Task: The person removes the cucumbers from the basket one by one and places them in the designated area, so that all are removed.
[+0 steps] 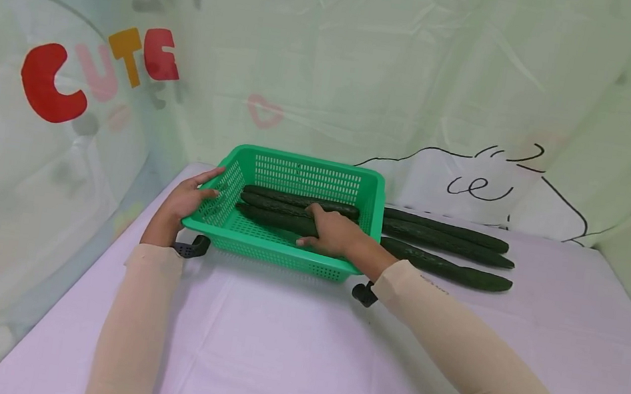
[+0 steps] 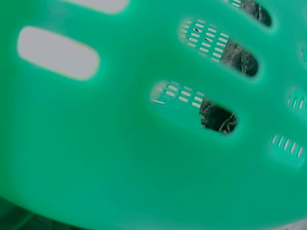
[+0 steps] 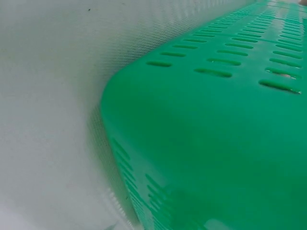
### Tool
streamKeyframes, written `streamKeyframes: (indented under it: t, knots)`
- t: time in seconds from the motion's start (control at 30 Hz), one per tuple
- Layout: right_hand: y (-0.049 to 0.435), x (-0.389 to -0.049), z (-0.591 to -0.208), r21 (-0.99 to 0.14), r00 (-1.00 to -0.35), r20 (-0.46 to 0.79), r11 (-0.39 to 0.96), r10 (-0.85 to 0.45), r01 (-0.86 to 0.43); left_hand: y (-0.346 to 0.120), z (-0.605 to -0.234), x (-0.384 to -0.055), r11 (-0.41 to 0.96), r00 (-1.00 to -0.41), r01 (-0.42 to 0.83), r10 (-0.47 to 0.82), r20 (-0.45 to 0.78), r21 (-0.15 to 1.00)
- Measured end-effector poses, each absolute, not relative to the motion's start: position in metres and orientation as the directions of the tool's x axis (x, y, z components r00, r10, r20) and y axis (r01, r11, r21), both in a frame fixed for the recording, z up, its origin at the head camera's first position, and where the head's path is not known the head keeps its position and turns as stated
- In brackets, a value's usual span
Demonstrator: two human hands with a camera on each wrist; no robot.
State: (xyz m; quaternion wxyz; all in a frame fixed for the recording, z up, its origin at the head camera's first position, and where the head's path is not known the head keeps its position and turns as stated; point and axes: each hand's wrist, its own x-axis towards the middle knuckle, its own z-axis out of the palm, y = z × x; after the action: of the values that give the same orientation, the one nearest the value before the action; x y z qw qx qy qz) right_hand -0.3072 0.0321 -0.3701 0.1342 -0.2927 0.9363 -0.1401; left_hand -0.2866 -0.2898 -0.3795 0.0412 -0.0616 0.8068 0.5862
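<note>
A green plastic basket [image 1: 283, 256] with slotted walls stands on the table, its holed side filling much of the left wrist view. My left hand [image 1: 185, 197] holds its left rim, thumb over the edge. My right hand [image 1: 335, 232] reaches in over the right front corner and grips the nearest cucumber [image 1: 276, 218], thumb on the near side and fingers across the far side. Behind that one lie two more dark green cucumbers [image 1: 299, 200], side by side along the basket. The right wrist view shows only the basket's outer corner [image 3: 192, 129], no hand.
Three long cucumbers [image 1: 451, 268] lie on the table to the right of the basket, their left ends hidden behind it. A pale cloth [image 1: 281, 354] covers the table. Printed curtains [image 1: 335, 58] hang close behind and at both sides.
</note>
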Motion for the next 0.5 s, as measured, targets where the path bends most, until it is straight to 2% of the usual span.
streamKeyframes:
  t: [0.3, 0.5]
  knots:
    - [0.0358, -0.303, -0.3668, -0.33, -0.762, 0.02, 0.715, -0.647, -0.617, -0.2915, -0.3813, -0.2883, 0.301, -0.989, -0.151, -0.057, -0.14, 0.942]
    - [0.0365, -0.3024, -0.366, -0.326, -0.76, 0.045, 0.709, -0.649, -0.625, -0.2928, -0.3829, -0.2899, 0.285, -0.988, -0.155, -0.054, -0.145, 0.946]
